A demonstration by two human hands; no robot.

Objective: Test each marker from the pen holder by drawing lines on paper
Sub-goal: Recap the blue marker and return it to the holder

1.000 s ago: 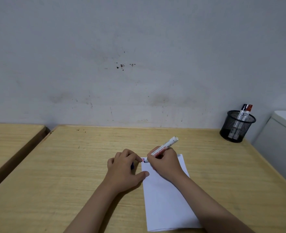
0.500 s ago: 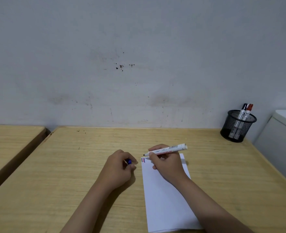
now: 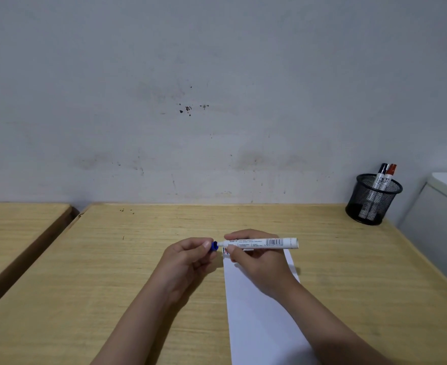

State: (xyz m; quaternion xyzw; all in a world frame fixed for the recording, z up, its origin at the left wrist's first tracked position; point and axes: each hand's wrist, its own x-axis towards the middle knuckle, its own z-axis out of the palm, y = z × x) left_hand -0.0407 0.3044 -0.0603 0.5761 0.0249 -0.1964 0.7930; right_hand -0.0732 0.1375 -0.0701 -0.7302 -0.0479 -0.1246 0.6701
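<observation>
My right hand point(image 3: 259, 267) holds a white marker point(image 3: 261, 243) level above the top of the white paper point(image 3: 259, 317), tip pointing left. My left hand point(image 3: 188, 262) pinches the blue cap point(image 3: 214, 246) right at the marker's tip, cap and tip touching or nearly so. Short red and dark lines point(image 3: 225, 251) show at the paper's top left corner, partly hidden by my fingers. The black mesh pen holder point(image 3: 372, 200) stands at the table's far right corner with a black-capped marker point(image 3: 381, 175) and a red-capped marker point(image 3: 389, 176) in it.
The wooden table point(image 3: 111, 272) meets a grey wall at the back. A second wooden table point(image 3: 14, 227) sits to the left across a narrow gap. A white cabinet point(image 3: 438, 222) borders the right edge.
My right hand lifted the marker off the paper and turned it level. My left hand brought the blue cap up to the marker's tip.
</observation>
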